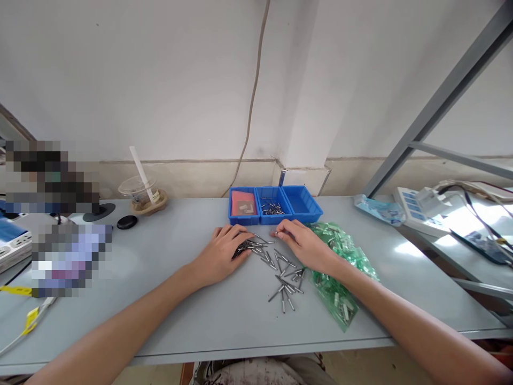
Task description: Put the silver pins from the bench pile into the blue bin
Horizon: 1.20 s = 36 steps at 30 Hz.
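My left hand [224,254] is curled around a pile of thin metal pins [250,245] on the grey table. My right hand [302,243] is closed, thumb and forefinger pinched on a small part too tiny to identify, just in front of the blue bins. More metal pins [286,289] lie scattered between and below the hands. The middle blue bin [273,218] holds several pins. A pink item [243,202] sits in the left blue bin [244,220], and the right blue bin [304,217] has nothing visible inside. Green plastic bags [334,299] of parts lie under my right forearm.
At the left stand a plastic cup [138,187] with a white stick, a round black object [127,222] and a power strip [16,246]. A blue-white packet [380,210], a white socket box [419,211] and a metal frame [436,99] are at the right.
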Available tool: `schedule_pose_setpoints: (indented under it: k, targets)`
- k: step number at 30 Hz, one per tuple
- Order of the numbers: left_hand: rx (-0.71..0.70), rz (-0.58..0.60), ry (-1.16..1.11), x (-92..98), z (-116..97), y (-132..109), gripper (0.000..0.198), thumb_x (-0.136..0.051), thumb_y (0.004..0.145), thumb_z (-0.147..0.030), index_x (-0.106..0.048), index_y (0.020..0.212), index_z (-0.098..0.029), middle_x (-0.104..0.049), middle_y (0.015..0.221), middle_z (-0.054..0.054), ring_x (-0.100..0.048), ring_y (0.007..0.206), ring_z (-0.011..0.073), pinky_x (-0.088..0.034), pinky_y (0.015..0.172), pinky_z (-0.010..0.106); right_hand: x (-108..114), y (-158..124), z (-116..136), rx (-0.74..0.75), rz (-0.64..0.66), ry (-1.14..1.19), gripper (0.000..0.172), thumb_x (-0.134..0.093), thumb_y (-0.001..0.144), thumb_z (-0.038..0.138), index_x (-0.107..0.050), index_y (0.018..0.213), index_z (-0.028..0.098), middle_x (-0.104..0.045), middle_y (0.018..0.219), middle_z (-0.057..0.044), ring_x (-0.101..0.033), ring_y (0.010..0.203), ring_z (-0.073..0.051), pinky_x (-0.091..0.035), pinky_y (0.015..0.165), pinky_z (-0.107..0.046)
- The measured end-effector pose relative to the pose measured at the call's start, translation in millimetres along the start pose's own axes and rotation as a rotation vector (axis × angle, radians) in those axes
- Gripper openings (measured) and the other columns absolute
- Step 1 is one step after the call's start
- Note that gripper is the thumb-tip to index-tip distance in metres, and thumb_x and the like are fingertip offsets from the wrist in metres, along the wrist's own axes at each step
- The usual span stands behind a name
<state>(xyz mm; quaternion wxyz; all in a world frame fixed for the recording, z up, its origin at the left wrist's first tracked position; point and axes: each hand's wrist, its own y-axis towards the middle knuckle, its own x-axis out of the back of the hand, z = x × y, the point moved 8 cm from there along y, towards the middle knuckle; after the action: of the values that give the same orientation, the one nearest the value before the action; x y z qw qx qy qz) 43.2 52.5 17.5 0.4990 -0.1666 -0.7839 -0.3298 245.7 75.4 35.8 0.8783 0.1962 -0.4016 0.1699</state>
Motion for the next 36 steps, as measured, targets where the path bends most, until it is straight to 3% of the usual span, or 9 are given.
schedule_pose_setpoints:
  k: [6, 16, 22, 30, 33, 36]
  targets:
    - [-0.020, 0.012, 0.005, -0.8, -1, -1, 0.039, -0.052, 0.110, -0.040, -0.056, 0.148, -0.032, -0.059, 0.146, 0.006, -0.054, 0.127, 0.0280, -0.043, 0.106, 0.047, -7, -4, 14, 0.009, 0.167, 0.142, 0.024, -0.045, 0.110, 0.036, -0.068, 0.110, 0.029, -0.073, 0.117, -0.003, -0.065, 0.108, -0.024, -0.050, 0.093, -0.040]
    - [-0.020, 0.044, -0.035, 2.9, -6, 1, 0.028, -0.056, 0.108, -0.043, -0.065, 0.131, -0.029, -0.063, 0.139, 0.004, -0.055, 0.123, 0.0264, -0.043, 0.103, 0.044, -6, -5, 13, -0.015, 0.158, 0.168, 0.023, -0.049, 0.108, 0.038, -0.069, 0.109, 0.027, -0.075, 0.113, -0.004, -0.067, 0.101, -0.023, -0.052, 0.089, -0.040]
    - [-0.021, 0.053, -0.042, 0.5, -4, 1, 0.030, -0.062, 0.105, -0.046, -0.064, 0.129, -0.028, -0.062, 0.136, 0.004, -0.055, 0.122, 0.0268, -0.042, 0.103, 0.044, -11, -8, 17, -0.039, 0.243, 0.237, 0.023, -0.054, 0.105, 0.040, -0.071, 0.110, 0.027, -0.077, 0.101, -0.005, -0.068, 0.093, -0.024, -0.054, 0.083, -0.039]
    - [-0.013, 0.055, -0.041, 3.9, -6, 2, 0.035, -0.056, 0.107, -0.048, -0.061, 0.136, -0.029, -0.061, 0.137, 0.006, -0.055, 0.122, 0.0267, -0.043, 0.105, 0.044, -2, -5, 14, -0.033, 0.114, 0.178, 0.021, -0.049, 0.106, 0.037, -0.068, 0.103, 0.027, -0.076, 0.101, -0.003, -0.068, 0.091, -0.023, -0.051, 0.083, -0.039]
    - [-0.018, 0.085, -0.029, 8.0, -7, 2, 0.047, -0.056, 0.106, -0.056, -0.056, 0.145, -0.031, -0.057, 0.144, 0.008, -0.053, 0.130, 0.0293, -0.042, 0.111, 0.048, 2, -3, 9, -0.042, 0.073, 0.146, 0.020, -0.049, 0.106, 0.037, -0.065, 0.100, 0.026, -0.074, 0.087, -0.001, -0.066, 0.081, -0.022, -0.051, 0.077, -0.037]
    - [-0.005, 0.140, -0.012, 9.9, -5, -1, 0.062, -0.054, 0.103, -0.065, -0.047, 0.156, -0.032, -0.052, 0.153, 0.009, -0.047, 0.141, 0.0317, -0.039, 0.116, 0.050, 9, -2, 6, -0.052, 0.030, 0.161, 0.021, -0.049, 0.106, 0.037, -0.064, 0.099, 0.025, -0.074, 0.086, -0.002, -0.067, 0.082, -0.022, -0.051, 0.078, -0.037]
